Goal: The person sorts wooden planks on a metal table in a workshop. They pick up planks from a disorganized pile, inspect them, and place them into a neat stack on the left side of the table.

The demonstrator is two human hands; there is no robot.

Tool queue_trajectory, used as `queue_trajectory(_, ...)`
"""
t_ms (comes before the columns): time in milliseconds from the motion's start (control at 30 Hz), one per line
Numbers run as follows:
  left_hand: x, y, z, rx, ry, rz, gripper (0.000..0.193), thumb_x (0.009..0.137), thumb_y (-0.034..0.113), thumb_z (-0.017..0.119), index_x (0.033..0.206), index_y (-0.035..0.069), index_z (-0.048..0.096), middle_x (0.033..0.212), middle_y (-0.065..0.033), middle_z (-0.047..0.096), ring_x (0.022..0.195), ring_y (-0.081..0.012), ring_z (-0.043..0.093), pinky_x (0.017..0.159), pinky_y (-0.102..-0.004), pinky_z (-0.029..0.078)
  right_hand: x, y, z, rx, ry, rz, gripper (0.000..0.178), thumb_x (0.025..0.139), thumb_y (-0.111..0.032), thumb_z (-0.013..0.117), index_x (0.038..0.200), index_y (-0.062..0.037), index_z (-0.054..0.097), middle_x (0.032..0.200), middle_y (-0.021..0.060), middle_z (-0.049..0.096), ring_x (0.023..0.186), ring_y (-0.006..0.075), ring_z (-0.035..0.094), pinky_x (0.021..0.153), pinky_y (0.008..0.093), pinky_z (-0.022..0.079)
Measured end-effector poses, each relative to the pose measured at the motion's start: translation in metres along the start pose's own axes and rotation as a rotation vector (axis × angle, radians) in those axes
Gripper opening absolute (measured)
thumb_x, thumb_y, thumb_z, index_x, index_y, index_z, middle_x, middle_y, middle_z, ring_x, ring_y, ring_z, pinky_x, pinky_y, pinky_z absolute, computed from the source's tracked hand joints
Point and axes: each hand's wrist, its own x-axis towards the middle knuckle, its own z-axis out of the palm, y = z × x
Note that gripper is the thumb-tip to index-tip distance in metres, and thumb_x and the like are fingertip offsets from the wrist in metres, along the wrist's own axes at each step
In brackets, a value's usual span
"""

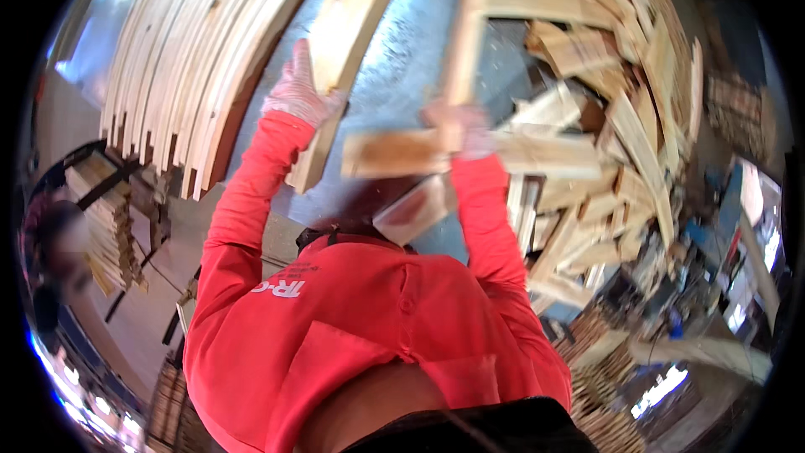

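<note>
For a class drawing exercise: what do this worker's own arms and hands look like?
Both sleeves are long, bright red and wrinkled, reaching the wrists. The left hand seems to wear a thin, pale glove; the right hand looks similarly covered, but is blurred.

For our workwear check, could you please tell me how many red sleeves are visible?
2: the left sleeve, left hand against a board; the right sleeve, right hand blurred.
</note>
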Motion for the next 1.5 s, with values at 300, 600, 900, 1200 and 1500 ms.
queue_trajectory(300, -0.075, -0.028, 0.034, 0.187, 0.07, 0.285, 0.122, 0.063, 0.061, 0.074, 0.148, 0.004, 0.007, 0.148, -0.0284, 0.022, 0.134, -0.0439, 0.03, 0.109, -0.046, 0.03, -0.113, -0.006, 0.102, -0.053, -0.352, -0.835, 0.077, 0.081, -0.045, 0.061, 0.142, -0.0066, 0.035, 0.131, 0.0184, 0.051, 0.119, 0.0356, 0.051, 0.102, 0.0475, 0.036)
queue_trajectory(600, -0.067, -0.036, 0.028, 0.213, 0.071, 0.26, 0.108, 0.067, 0.045, 0.075, 0.148, 0.012, 0.013, 0.142, -0.0255, 0.033, 0.127, -0.0403, 0.04, 0.105, -0.0465, 0.035, -0.096, 0.072, -0.023, -0.828, -0.133, -1.151, 0.066, 0.076, -0.013, 0.058, 0.139, -0.0198, 0.039, 0.121, 0.0146, 0.055, 0.115, 0.0329, 0.052, 0.104, 0.0473, 0.038)
queue_trajectory(900, -0.076, -0.043, -0.01, 0.237, 0.005, 0.207, 0.091, 0.071, 0.044, 0.069, 0.145, 0.016, 0.024, 0.133, -0.0241, 0.044, 0.121, -0.0401, 0.048, 0.097, -0.0481, 0.043, -0.007, -0.034, -0.119, 1.487, -0.66, -0.187, 0.046, 0.086, -0.02, 0.054, 0.127, 0.0002, 0.045, 0.114, 0.0206, 0.057, 0.103, 0.033, 0.059, 0.096, 0.0502, 0.046)
queue_trajectory(1200, -0.098, -0.041, 0.013, 0.434, 0.137, 0.214, 0.11, 0.067, 0.065, 0.067, 0.149, 0.013, 0.017, 0.149, -0.0244, 0.025, 0.136, -0.0405, 0.028, 0.107, -0.0514, 0.029, 0.05, -0.083, 0.091, 0.116, 0.195, -0.147, 0.076, 0.086, -0.067, 0.037, 0.111, 0.0005, 0.062, 0.114, 0.0298, 0.059, 0.113, 0.0433, 0.053, 0.097, 0.0467, 0.04)
queue_trajectory(1500, -0.076, -0.028, -0.033, 0.171, -0.006, 0.134, 0.099, 0.067, 0.036, 0.074, 0.148, 0.012, 0.021, 0.144, -0.0229, 0.034, 0.132, -0.0364, 0.037, 0.107, -0.0429, 0.032, -0.004, -0.035, 0.121, 1.36, -0.501, 0.129, 0.057, 0.089, -0.056, 0.052, 0.113, -0.0041, 0.052, 0.095, 0.0154, 0.062, 0.075, 0.0272, 0.06, 0.068, 0.0373, 0.051)
